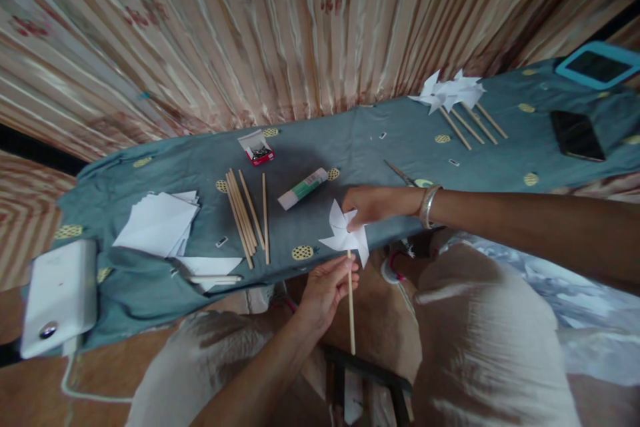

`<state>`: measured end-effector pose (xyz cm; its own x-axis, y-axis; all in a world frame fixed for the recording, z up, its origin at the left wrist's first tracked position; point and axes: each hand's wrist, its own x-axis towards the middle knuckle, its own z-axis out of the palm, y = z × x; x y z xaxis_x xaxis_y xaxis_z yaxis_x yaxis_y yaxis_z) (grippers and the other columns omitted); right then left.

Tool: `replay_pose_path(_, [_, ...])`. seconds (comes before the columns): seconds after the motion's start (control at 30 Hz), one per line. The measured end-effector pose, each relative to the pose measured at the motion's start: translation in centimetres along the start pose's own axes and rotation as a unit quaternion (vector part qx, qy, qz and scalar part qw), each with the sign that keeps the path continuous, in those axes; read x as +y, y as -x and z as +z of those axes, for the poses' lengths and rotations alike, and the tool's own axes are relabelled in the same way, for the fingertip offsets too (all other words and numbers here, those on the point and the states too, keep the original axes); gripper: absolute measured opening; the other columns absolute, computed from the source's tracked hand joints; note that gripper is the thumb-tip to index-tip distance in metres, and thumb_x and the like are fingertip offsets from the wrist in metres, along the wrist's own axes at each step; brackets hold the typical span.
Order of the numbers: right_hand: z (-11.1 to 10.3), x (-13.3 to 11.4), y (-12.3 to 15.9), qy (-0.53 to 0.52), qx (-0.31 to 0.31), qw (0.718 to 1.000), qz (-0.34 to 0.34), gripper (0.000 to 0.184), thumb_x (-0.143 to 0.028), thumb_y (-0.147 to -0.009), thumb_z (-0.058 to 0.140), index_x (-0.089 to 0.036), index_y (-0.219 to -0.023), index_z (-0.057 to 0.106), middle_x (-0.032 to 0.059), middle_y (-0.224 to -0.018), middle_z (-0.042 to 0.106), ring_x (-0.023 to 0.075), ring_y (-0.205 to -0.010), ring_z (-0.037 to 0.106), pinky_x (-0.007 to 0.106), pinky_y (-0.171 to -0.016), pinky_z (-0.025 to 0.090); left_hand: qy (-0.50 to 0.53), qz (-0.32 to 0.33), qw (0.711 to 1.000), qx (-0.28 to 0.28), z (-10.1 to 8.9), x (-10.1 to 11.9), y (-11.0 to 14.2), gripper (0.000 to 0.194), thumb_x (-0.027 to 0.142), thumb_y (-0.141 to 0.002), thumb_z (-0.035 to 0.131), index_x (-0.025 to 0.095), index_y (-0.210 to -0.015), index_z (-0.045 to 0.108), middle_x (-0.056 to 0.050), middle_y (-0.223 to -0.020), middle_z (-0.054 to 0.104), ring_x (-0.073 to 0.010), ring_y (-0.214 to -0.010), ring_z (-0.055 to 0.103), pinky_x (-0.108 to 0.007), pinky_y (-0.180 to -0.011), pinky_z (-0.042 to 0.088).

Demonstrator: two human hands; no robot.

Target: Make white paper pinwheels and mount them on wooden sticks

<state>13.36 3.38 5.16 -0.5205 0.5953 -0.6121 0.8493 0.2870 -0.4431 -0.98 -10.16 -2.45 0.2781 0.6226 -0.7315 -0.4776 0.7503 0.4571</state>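
A white paper pinwheel [340, 237] on a wooden stick [351, 320] is held just past the table's near edge. My left hand [327, 287] pinches the stick right below the blades, and the stick's lower end hangs free. From the right, my right hand [367, 205] has its fingers closed on the pinwheel's blades near the centre; its fingertips are partly hidden. Behind the hands lies a green and white glue tube [303, 188]. Scissors [407, 177] with a yellow-green handle rest beyond my right wrist.
Several loose sticks [243, 213], a small red box [257, 149] of metal pins and stacked white paper [157, 221] lie left. Finished pinwheels [447, 90] lie back right, near a black phone [577, 135] and a blue-framed device [599, 65]. A white power bank [60, 297] stands far left.
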Motion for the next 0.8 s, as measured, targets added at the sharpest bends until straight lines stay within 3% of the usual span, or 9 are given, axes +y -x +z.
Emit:
replay_pose_path(0.3, [-0.23, 0.01, -0.28, -0.029, -0.035, 0.999, 0.021, 0.011, -0.012, -0.075, 0.067, -0.007, -0.064, 0.067, -0.0087, -0.046, 0.038, 0.0059, -0.049, 0.031, 0.025, -0.051, 0.021, -0.029, 0.007, 0.999, -0.014, -0.21, 0.07, -0.27, 0.049, 0.041, -0.038, 0.094, 0.011, -0.073, 0.077, -0.003, -0.065, 0.069, -0.0076, -0.055, 0.061, -0.019, -0.058, 0.05])
replay_pose_path(0.6, [-0.22, 0.05, -0.33, -0.046, -0.046, 0.998, 0.027, 0.008, -0.012, -0.075, 0.066, -0.005, -0.076, 0.071, -0.0041, -0.057, 0.053, 0.0078, -0.056, 0.038, 0.023, -0.052, 0.024, -0.042, 0.013, 0.999, -0.031, -0.45, -0.08, -0.66, 0.046, 0.04, -0.04, 0.093, 0.011, -0.072, 0.077, -0.004, -0.067, 0.07, -0.0095, -0.058, 0.062, -0.022, -0.061, 0.051])
replay_pose_path(0.8, [-0.1, 0.28, -0.56, -0.045, -0.047, 0.997, 0.028, 0.009, -0.014, -0.073, 0.067, -0.007, -0.075, 0.071, -0.0037, -0.058, 0.054, 0.0081, -0.056, 0.04, 0.023, -0.052, 0.025, -0.049, 0.013, 0.998, -0.042, -0.59, -0.11, -0.95, 0.046, 0.041, -0.042, 0.092, 0.011, -0.072, 0.077, -0.004, -0.066, 0.07, -0.0105, -0.058, 0.062, -0.024, -0.063, 0.05])
